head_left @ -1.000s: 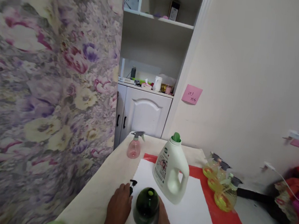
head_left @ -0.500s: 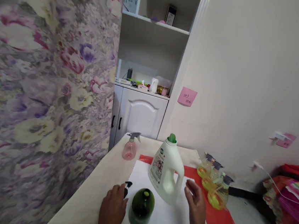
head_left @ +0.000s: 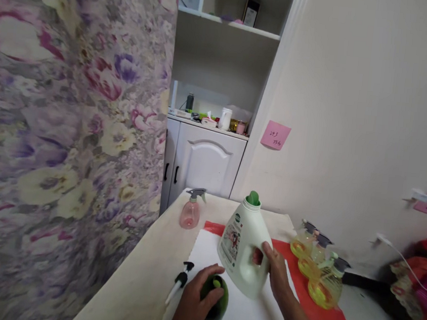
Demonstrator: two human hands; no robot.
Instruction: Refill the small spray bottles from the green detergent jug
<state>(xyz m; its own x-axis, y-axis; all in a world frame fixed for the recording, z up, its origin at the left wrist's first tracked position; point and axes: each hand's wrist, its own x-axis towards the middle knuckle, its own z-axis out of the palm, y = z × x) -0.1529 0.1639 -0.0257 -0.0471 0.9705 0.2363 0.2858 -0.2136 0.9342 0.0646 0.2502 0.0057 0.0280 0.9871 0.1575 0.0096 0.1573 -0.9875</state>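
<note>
My left hand (head_left: 196,298) is closed around the top of a dark green bottle (head_left: 215,319), thumb and fingers on either side of its open mouth. With my right hand (head_left: 277,272) I grip the handle of a large pale green detergent jug (head_left: 237,246). The jug is uncapped, with a green spout in its neck. It stands slightly tilted behind the green bottle, over the white sheet (head_left: 250,316). Left of my left hand lies a black pump head (head_left: 181,279) with a pale tube.
A pink spray bottle (head_left: 190,213) stands at the table's far left. On the right, several spray bottles with yellow liquid (head_left: 324,290) line the red cloth (head_left: 309,315). A floral curtain (head_left: 70,140) hangs to the left; a white cabinet (head_left: 211,165) is behind.
My right hand has moved left onto the jug's handle. My left hand has left the pump head, which now lies on the table, and has taken hold of the green bottle's top.
</note>
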